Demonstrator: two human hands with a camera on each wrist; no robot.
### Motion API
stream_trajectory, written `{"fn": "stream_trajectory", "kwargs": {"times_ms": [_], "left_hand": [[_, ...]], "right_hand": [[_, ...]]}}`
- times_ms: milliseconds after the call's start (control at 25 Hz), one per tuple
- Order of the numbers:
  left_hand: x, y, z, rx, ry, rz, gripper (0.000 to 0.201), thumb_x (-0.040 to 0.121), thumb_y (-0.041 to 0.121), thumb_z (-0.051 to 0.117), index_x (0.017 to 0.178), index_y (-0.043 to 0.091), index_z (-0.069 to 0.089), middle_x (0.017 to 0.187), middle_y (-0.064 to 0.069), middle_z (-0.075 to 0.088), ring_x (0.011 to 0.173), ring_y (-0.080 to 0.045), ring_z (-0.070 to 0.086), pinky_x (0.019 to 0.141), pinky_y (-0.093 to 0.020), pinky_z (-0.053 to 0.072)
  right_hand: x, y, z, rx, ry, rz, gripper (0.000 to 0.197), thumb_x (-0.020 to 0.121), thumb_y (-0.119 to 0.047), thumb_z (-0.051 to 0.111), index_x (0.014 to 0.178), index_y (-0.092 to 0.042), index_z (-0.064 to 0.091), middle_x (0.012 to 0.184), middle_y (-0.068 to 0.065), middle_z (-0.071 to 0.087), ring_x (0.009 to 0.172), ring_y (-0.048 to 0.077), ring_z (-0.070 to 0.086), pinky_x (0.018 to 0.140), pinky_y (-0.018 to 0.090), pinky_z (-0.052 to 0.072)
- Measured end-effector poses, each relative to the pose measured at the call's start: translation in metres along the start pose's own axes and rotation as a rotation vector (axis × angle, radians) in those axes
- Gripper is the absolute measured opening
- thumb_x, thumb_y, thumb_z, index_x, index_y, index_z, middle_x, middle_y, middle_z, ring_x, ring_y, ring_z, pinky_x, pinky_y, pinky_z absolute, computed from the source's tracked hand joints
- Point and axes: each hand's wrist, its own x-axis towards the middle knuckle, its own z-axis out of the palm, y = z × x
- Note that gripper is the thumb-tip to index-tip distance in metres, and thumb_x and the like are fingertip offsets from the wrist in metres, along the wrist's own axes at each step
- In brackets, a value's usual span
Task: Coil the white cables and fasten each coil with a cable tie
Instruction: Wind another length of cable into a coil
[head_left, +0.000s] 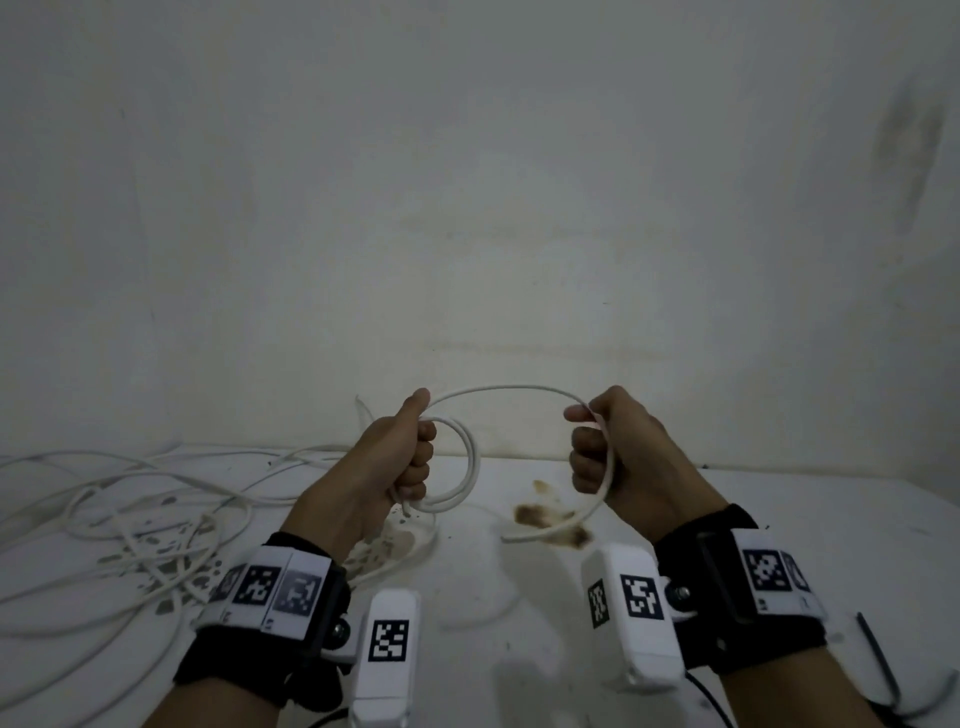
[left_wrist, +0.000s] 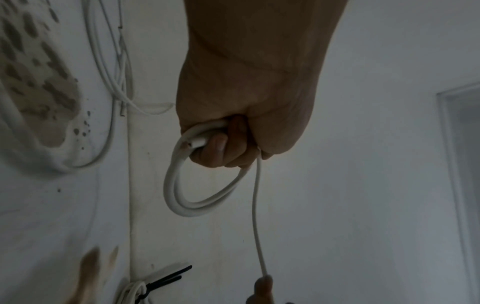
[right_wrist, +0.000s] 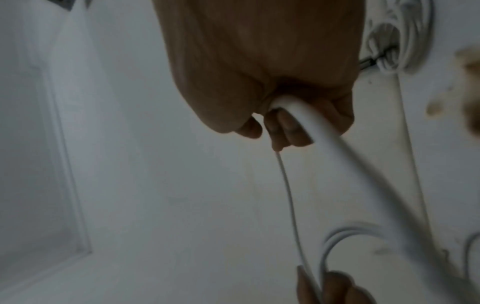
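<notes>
My left hand (head_left: 410, 457) grips a small coil of white cable (head_left: 467, 467), two or three loops hanging from the fist above the table. The left wrist view shows the coil (left_wrist: 182, 193) and a cut cable end under the curled fingers (left_wrist: 221, 148). From the thumb the cable arcs over to my right hand (head_left: 597, 452), which is closed around it, thumb on top. Below the right fist the cable (right_wrist: 337, 154) trails down to the table. A finished white coil with black cable ties (left_wrist: 161, 279) lies on the table; the ties' tails stick out.
A tangle of loose white cables (head_left: 130, 519) covers the left of the white table (head_left: 779, 519). Brown stains (head_left: 545, 519) mark the table between my hands. A bare wall rises right behind. Something white with a dark strip (head_left: 878, 660) lies at the lower right.
</notes>
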Motion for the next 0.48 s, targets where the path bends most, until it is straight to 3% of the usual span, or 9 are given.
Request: {"fn": "stream_trajectory", "kwargs": {"times_ms": [80,240,480], "left_hand": [[0.001,-0.002,0.001,-0.033,0.007,-0.012,0.043,0.1,0.053,0.039,0.072,0.022,0.034,0.054,0.007,0.018,0.042,-0.011,0.013,0.038,-0.023,0.018],[0.002,-0.004,-0.001,-0.064,0.007,-0.027,0.043,0.1,0.053,0.04,0.071,0.022,0.033,0.054,0.007,0.018,0.041,-0.01,0.014,0.038,-0.022,0.017],[-0.003,-0.006,0.015,-0.002,-0.017,-0.032,0.045,0.099,0.054,0.042,0.067,0.023,0.033,0.053,0.006,0.019,0.043,-0.012,0.015,0.041,-0.023,0.017]], "right_hand": [[-0.008,-0.005,0.005,0.074,-0.157,0.021,0.023,0.094,-0.014,0.036,0.097,-0.006,0.057,0.062,0.005,0.046,0.05,0.02,0.04,0.047,0.029,0.04],[-0.022,-0.011,0.006,-0.094,-0.363,-0.087,0.021,0.101,-0.012,0.05,0.114,-0.004,0.065,0.085,0.012,0.064,0.076,0.026,0.065,0.067,0.039,0.058],[-0.021,-0.004,0.024,0.086,-0.27,-0.262,0.008,0.093,-0.011,0.064,0.1,-0.007,0.064,0.079,0.015,0.064,0.083,0.031,0.07,0.081,0.043,0.061]]}}
